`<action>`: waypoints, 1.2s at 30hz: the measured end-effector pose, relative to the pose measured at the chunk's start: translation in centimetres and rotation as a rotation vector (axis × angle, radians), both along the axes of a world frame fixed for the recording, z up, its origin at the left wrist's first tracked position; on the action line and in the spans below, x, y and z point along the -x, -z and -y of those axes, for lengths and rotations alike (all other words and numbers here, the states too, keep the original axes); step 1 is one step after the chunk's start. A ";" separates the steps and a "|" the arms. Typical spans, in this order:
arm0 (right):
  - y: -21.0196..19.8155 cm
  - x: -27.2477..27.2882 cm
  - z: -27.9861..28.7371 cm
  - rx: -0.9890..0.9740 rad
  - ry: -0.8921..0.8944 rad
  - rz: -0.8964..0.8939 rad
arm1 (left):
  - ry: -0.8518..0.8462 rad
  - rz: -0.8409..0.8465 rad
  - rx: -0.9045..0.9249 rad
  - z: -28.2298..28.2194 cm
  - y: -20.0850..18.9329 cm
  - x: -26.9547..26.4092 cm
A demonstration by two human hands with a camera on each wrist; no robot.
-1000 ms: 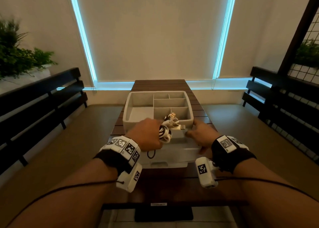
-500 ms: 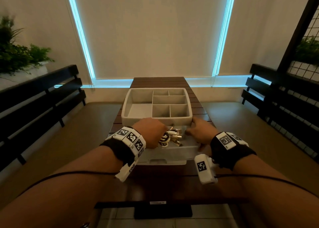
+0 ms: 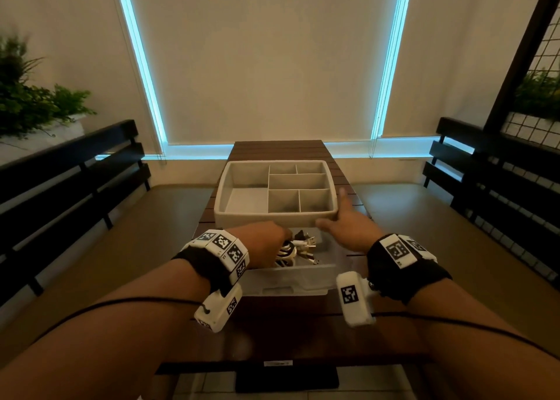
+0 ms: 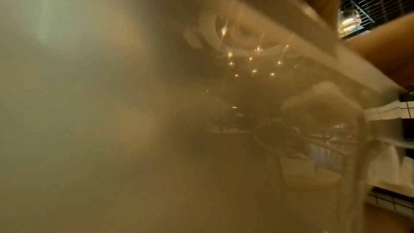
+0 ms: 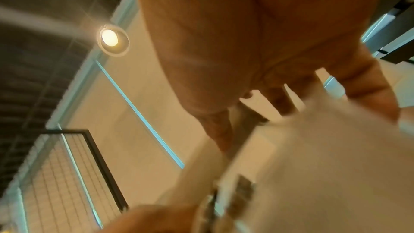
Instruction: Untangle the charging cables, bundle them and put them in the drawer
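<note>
The bundle of white charging cables (image 3: pixel 298 249) lies inside the pulled-out translucent drawer (image 3: pixel 291 278), beneath the white compartment box (image 3: pixel 275 215). My left hand (image 3: pixel 266 242) reaches down into the drawer, its fingers curled over the left side of the bundle and mostly hidden behind the back of the hand. My right hand (image 3: pixel 348 221) is lifted at the box's front right corner with straight fingers, holding nothing. In the right wrist view the palm (image 5: pixel 224 42) and straight fingers show above the blurred white box (image 5: pixel 336 148). The left wrist view is fogged by the drawer wall.
The box and drawer stand on a narrow dark slatted table (image 3: pixel 291 149). Black benches run along the left (image 3: pixel 75 169) and the right (image 3: pixel 485 172). A plant (image 3: pixel 27 102) sits at the far left, and a wire grid panel (image 3: pixel 539 102) at the right.
My left hand carried the cable bundle from above the box's front edge down into the drawer. My right hand let go of the drawer's right side and rose, fingers straightening, to the box corner.
</note>
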State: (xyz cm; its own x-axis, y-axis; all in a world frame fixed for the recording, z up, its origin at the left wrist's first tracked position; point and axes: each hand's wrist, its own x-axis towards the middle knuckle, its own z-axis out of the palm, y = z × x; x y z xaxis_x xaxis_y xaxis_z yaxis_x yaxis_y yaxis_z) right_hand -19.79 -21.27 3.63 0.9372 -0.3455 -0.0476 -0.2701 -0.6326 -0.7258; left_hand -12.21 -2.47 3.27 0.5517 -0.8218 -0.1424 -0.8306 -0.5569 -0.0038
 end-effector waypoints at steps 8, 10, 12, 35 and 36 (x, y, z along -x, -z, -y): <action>-1.0 -0.4 -3.5 0.059 -0.081 -0.077 | 0.002 -0.092 0.165 -0.7 0.4 -0.7; -1.0 -0.5 -3.7 0.047 -0.068 -0.078 | 0.021 -0.118 0.281 -1.1 0.7 -0.6; -1.2 -0.6 -3.9 0.048 -0.052 -0.101 | 0.042 -0.145 0.367 -1.4 0.9 -0.5; -0.7 -0.3 -3.9 0.102 0.000 -0.191 | 0.155 0.347 0.055 -6.7 0.8 1.0; -0.7 -0.3 -3.9 0.104 0.001 -0.189 | 0.130 0.331 0.070 -6.6 1.0 1.0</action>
